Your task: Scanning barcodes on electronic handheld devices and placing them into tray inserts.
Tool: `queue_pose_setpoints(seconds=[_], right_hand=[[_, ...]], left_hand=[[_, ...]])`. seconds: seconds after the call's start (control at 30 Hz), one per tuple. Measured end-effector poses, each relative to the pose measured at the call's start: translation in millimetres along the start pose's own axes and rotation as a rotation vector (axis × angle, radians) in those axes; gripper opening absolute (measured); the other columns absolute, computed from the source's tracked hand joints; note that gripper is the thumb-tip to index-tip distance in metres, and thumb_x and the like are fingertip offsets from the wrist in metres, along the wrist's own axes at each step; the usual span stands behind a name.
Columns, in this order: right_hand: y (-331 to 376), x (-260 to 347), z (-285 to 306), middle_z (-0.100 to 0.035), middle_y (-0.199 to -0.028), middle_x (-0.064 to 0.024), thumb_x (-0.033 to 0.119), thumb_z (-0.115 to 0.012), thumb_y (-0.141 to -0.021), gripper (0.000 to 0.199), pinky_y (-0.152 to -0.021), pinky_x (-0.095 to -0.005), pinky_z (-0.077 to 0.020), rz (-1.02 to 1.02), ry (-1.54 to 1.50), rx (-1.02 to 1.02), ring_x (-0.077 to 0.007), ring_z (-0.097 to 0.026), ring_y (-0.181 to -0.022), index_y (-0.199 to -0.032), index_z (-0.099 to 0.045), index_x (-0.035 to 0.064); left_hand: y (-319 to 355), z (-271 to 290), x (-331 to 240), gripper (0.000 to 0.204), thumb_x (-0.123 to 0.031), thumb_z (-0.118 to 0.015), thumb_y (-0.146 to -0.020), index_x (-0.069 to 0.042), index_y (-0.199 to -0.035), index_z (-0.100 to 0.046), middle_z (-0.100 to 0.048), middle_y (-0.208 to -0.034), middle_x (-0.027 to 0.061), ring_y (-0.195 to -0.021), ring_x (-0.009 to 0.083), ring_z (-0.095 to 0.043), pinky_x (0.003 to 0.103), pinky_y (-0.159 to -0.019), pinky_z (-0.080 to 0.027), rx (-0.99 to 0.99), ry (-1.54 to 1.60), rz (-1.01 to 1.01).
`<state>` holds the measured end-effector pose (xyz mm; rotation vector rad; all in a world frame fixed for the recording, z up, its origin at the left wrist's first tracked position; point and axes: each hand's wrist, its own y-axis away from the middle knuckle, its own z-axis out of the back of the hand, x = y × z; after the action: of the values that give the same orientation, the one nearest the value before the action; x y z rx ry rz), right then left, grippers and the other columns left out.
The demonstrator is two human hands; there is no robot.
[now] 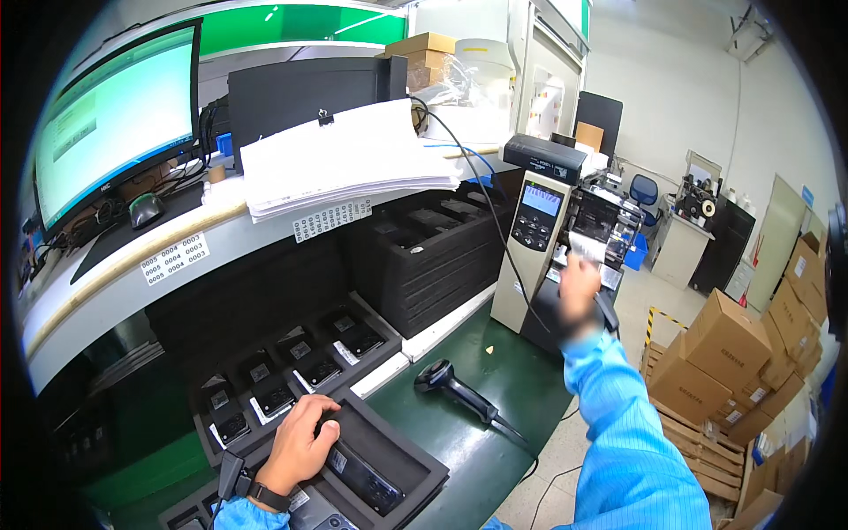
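My left hand [300, 442], with a dark band at the wrist, has its fingers bent over the edge of a black foam tray [424, 484]. Just below its thumb, a dark phone [367, 481] lies in a long slot of that tray. My right arm reaches out to a label printer [533, 221] with a small lit screen. There my right hand [579, 287], slightly blurred, pinches a white label [587, 247] at the printer's open side. On the green table between my hands lies a black barcode scanner [458, 391], its cable trailing toward me.
Behind my left hand, another foam tray [358, 375] holds several phones. Stacked black trays [424, 274] stand under the shelf. Above are a monitor [124, 124], a mouse [146, 209] and clipped papers [344, 163]. Cardboard boxes [724, 340] sit on wooden pallets at the right.
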<state>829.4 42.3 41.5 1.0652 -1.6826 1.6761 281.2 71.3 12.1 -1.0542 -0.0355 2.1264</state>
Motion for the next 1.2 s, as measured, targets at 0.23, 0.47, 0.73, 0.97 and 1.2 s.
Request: queue_pose_setpoints(seconds=[0.23, 0.47, 0.73, 0.97, 1.2], right_hand=[[180.2, 46.9, 59.9, -0.054, -0.063, 0.0014, 0.021, -0.065, -0.1, 0.019, -0.037, -0.0249, -0.0341, -0.763, -0.255, 0.518, -0.0073, -0.047, -0.044, -0.102, -0.071, 0.0022], [225.3, 158.2, 39.0, -0.06, -0.071, 0.0005, 0.025, -0.055, -0.105, 0.023, -0.043, -0.0232, -0.0398, -0.657, 0.19, 1.967, -0.0065, -0.054, -0.051, -0.105, -0.068, 0.0056], [236.7, 186.8, 26.9, -0.056, -0.064, 0.0011, 0.032, -0.064, -0.1, 0.033, -0.049, -0.0252, -0.0391, -0.468, 0.484, 2.222, -0.0076, -0.048, -0.052, -0.085, -0.067, 0.0035], [234.9, 133.3, 55.6, -0.056, -0.067, 0.0072, 0.021, -0.074, -0.096, 0.021, -0.053, -0.0206, -0.0365, -0.383, 0.034, 1.48, -0.0001, -0.046, -0.059, -0.085, -0.064, 0.0063], [246.6, 58.1, 46.2, -0.067, -0.11, -0.0231, 0.019, -0.077, -0.08, 0.06, -0.094, -0.0481, -0.0504, 0.302, 0.501, 0.939, -0.0405, -0.064, -0.103, -0.133, -0.056, 0.0025]], left_hand=[[-2.4, 1.9, 2.1, 0.032, -0.018, -0.056, -0.094, 0.0, -0.12, -0.061, -0.061, -0.122, 0.0179, -0.117, 0.0356, -0.06, 0.04, -0.103, -0.046, 0.02, -0.024, -0.036], [2.4, -1.7, 13.9, 0.028, -0.023, -0.06, -0.096, -0.004, -0.109, -0.045, -0.063, -0.125, 0.0218, -0.114, 0.0398, -0.062, 0.043, -0.098, -0.048, 0.014, 0.024, 0.022], [2.9, -6.6, 18.5, 0.036, -0.035, -0.06, -0.099, -0.003, -0.113, -0.05, -0.062, -0.118, 0.0187, -0.113, 0.0393, -0.06, 0.047, -0.095, -0.047, -0.011, -0.08, -0.054], [6.9, -7.6, 19.6, 0.04, -0.033, -0.065, -0.092, -0.004, -0.121, -0.065, -0.051, -0.139, 0.0176, -0.121, 0.0381, -0.056, 0.048, -0.102, -0.046, 0.075, -0.258, -0.069], [8.3, -2.1, 17.4, 0.053, -0.028, -0.064, -0.091, -0.006, -0.138, -0.053, -0.051, -0.14, 0.016, -0.126, 0.0374, -0.054, 0.047, -0.104, -0.045, 0.079, -0.255, -0.107]])
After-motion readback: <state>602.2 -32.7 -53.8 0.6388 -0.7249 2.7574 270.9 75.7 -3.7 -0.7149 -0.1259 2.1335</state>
